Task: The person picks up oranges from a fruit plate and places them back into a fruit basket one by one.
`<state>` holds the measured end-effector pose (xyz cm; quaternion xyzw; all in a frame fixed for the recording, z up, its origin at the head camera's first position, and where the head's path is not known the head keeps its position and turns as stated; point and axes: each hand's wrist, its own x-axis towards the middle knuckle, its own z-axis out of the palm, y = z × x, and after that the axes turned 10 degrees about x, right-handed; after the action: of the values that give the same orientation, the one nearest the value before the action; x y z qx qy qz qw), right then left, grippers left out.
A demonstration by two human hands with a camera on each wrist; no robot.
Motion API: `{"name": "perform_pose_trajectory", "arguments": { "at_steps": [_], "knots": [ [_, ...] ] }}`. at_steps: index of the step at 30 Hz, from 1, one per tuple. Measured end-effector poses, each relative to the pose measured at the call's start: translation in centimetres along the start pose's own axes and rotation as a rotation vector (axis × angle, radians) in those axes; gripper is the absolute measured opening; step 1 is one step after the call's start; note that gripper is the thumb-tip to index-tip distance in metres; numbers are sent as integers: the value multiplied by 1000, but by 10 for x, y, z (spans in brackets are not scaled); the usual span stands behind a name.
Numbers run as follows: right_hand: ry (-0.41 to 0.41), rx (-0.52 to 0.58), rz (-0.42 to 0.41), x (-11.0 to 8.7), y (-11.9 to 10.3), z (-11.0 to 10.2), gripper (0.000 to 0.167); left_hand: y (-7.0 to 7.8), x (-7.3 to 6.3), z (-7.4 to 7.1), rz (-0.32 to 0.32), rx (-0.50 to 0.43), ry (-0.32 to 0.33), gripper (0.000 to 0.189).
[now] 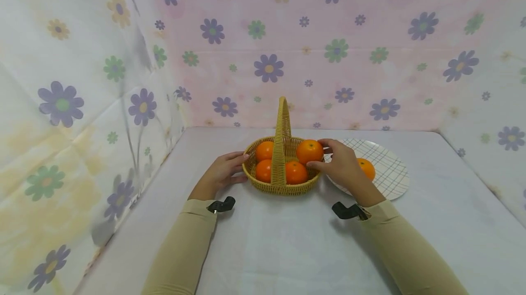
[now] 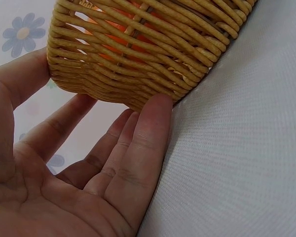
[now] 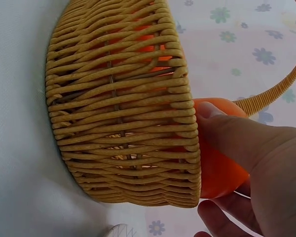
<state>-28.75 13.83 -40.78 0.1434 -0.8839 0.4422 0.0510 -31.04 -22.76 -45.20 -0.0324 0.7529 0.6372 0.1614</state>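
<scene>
A yellow woven basket (image 1: 263,188) with a tall arched handle stands on the white cloth and holds several oranges. My left hand (image 1: 223,172) is at its left side, fingers extended; in the left wrist view the fingertips (image 2: 158,111) touch the woven wall (image 2: 133,64). With thumb and fingers, my right hand (image 1: 343,165) pinches an orange (image 1: 310,152) at the basket's right end. That orange (image 3: 219,168) shows partly above the rim in the right wrist view. Two oranges lie left of the handle, and another orange (image 1: 296,173) is at the front right.
A white plate (image 1: 392,176) with a grid pattern lies to the right, with one orange (image 1: 366,169) on it, partly hidden by my right hand. Flowered cloth walls (image 1: 308,48) rise behind and at both sides. Black wrist mounts (image 1: 347,210) stick out from the sleeves.
</scene>
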Motion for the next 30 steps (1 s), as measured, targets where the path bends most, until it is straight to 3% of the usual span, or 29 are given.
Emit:
{"name": "perform_pose_trajectory", "arguments": {
  "at_steps": [8, 30],
  "knots": [
    [-8, -13, 33, 0, 1, 5, 84, -2, 0, -2, -6, 5, -1, 63],
    [0, -91, 8, 4, 12, 13, 83, -1, 1, -1, -1, -12, 9, 62]
  ]
}}
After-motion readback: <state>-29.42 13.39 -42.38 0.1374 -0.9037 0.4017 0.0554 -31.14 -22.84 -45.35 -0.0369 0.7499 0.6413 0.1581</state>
